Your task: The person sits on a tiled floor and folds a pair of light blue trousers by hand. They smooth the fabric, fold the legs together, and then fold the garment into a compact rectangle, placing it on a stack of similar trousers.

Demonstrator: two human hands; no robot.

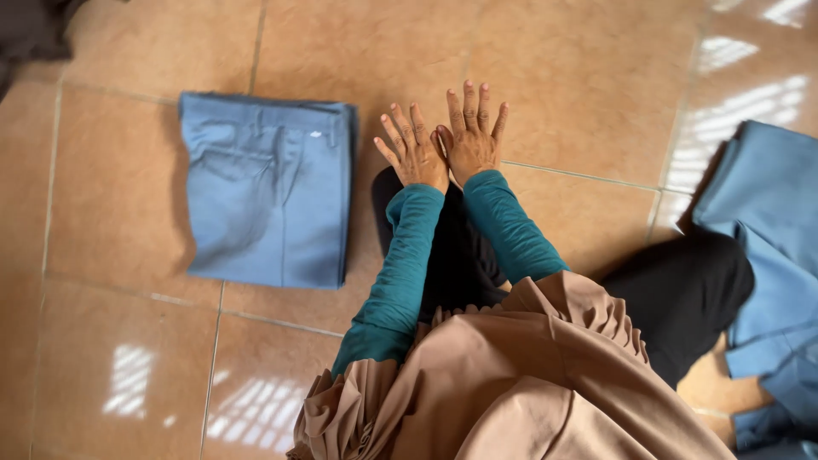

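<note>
Home — tiled floor [588, 77], folded trousers [266, 189]

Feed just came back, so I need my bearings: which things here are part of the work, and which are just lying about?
In the work:
- folded blue trousers
- loose blue garments
- left hand and right hand, both empty

Lying about:
- dark cloth, top-left corner
- tan floor tiles

The person wears long, close-fitting teal knit sleeves [400, 273] that run down both forearms and end at the wrists, leaving the left hand [415, 153] and the right hand [471, 140] bare, with no rings, watch or bracelets showing. Over the shoulders and chest hangs a loose light-brown cloth garment [528, 375] whose edge is gathered into small ruffled pleats. Below it, plain black fabric trousers [682, 294] cover the legs.
</note>
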